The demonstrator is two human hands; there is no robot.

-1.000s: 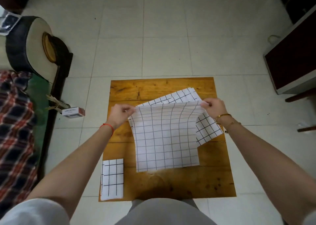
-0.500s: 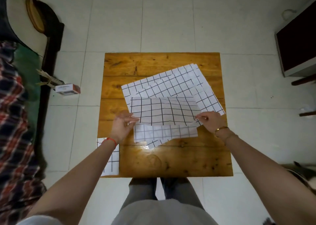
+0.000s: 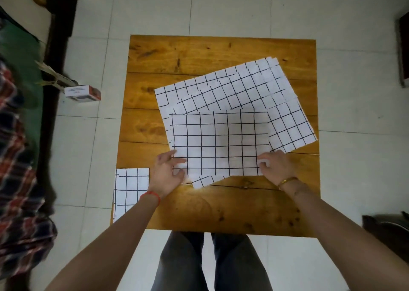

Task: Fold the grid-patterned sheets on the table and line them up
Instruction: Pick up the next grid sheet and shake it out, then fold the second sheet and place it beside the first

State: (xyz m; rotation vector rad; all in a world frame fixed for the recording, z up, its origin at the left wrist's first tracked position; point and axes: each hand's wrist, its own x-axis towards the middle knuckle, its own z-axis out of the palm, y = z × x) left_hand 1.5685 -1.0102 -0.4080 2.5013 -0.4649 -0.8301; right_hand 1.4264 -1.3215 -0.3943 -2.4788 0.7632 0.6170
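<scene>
— Head view: where is the folded sheet (image 3: 219, 142) lying?
— It is lying doubled over on the wooden worktop (image 3: 199, 53), overlapping the near edge of the slanted pile of flat sheets (image 3: 230, 87).
— What are the hands doing?
— The left hand (image 3: 164, 175) is pressing its near left corner with spread fingers (image 3: 179, 161); the right hand (image 3: 277, 165) is touching the near right corner, fingers curled, possibly pinching.
— Anything else?
— A small folded sheet (image 3: 130, 188) is sitting at the worktop's near left corner.
</scene>
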